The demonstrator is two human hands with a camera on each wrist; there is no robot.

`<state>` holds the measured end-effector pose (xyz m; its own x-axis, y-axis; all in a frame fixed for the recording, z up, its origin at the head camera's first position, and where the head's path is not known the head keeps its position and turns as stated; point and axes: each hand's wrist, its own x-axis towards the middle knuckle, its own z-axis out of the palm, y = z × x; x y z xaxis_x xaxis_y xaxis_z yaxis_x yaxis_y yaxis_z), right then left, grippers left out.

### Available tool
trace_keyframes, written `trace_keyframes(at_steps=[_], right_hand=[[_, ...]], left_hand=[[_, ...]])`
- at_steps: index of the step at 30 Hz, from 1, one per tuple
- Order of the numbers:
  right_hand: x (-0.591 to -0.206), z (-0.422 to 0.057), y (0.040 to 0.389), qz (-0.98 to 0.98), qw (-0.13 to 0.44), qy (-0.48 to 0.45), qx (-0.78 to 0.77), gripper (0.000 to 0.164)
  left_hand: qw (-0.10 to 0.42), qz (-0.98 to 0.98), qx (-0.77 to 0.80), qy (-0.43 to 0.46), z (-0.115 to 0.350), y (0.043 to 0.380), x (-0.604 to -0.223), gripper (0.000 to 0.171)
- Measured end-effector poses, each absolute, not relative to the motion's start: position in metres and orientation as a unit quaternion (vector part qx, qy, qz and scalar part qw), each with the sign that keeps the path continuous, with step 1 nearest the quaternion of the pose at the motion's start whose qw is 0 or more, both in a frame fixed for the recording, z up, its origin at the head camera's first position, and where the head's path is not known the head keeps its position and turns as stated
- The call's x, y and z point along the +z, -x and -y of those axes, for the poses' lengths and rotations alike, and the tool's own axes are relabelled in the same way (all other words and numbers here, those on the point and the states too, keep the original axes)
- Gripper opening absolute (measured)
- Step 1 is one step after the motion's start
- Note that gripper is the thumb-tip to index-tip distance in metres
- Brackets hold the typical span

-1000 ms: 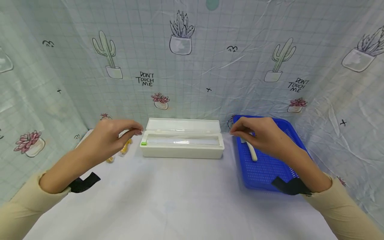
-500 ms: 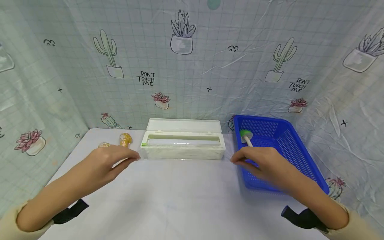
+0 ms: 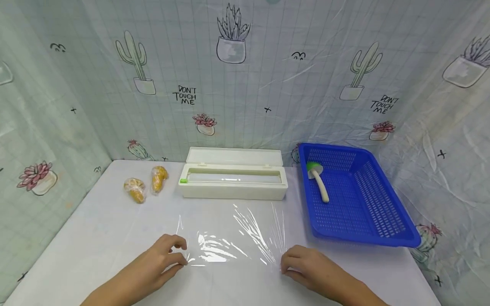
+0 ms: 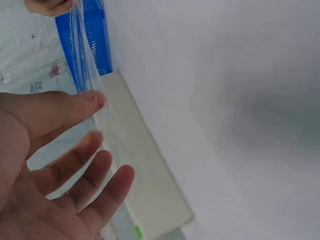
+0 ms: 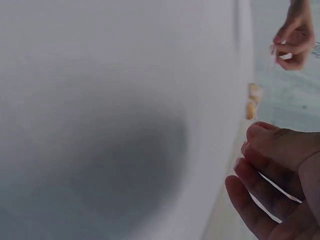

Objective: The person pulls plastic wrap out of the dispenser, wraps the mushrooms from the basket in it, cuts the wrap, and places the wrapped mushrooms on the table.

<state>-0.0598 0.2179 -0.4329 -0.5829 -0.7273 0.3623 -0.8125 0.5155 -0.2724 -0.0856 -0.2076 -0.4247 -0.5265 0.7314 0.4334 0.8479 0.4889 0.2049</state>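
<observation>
A sheet of clear cling film (image 3: pixel 218 248) stretches between my two hands, wrinkled and shiny over the white table. My left hand (image 3: pixel 164 265) pinches its left corner. In the left wrist view the film runs from the left thumb in a gathered strand toward the other hand. My right hand (image 3: pixel 306 270) pinches the right corner, its thumb and forefinger meeting in the right wrist view. Behind the sheet stands a white cling film dispenser (image 3: pixel 233 191) with its lid raised, a roll (image 3: pixel 233 177) inside and a green cutter slide (image 3: pixel 183 181) at the left end.
Two yellow items wrapped in film, one (image 3: pixel 135 190) beside another (image 3: pixel 158 179), lie left of the dispenser. A blue plastic basket (image 3: pixel 363 240) stands at the right, holding a toy mushroom (image 3: pixel 320 187) with a green cap. A patterned curtain (image 3: pixel 245 97) surrounds the table.
Both hands have come down and toward me from beside the dispenser, drawing the film out over the table. The wrapped items and the mushroom, earlier partly covered by the hands, are now fully visible.
</observation>
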Motion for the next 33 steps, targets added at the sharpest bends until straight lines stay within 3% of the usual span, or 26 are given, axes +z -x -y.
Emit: trace_keyframes(at_steps=[6,15,22,33], right_hand=[[-0.471,-0.212,0.066,0.867,0.135,-0.45,0.166,0.025],[-0.479,-0.209,0.069,0.873,0.134,-0.441,0.159,0.02],[-0.476,-0.206,0.068,0.902,0.071,-0.381,0.19,0.013],[-0.48,-0.209,0.068,0.892,0.086,-0.407,0.18,0.014]], left_hand=[[0.109,0.863,-0.197,0.452,0.2,0.089,-0.46,0.023],[-0.015,0.909,-0.239,0.34,0.198,0.097,-0.462,0.013],[-0.001,0.918,-0.26,0.299,0.196,0.108,-0.469,0.022],[0.045,0.931,-0.174,0.317,0.2,0.104,-0.473,0.018]])
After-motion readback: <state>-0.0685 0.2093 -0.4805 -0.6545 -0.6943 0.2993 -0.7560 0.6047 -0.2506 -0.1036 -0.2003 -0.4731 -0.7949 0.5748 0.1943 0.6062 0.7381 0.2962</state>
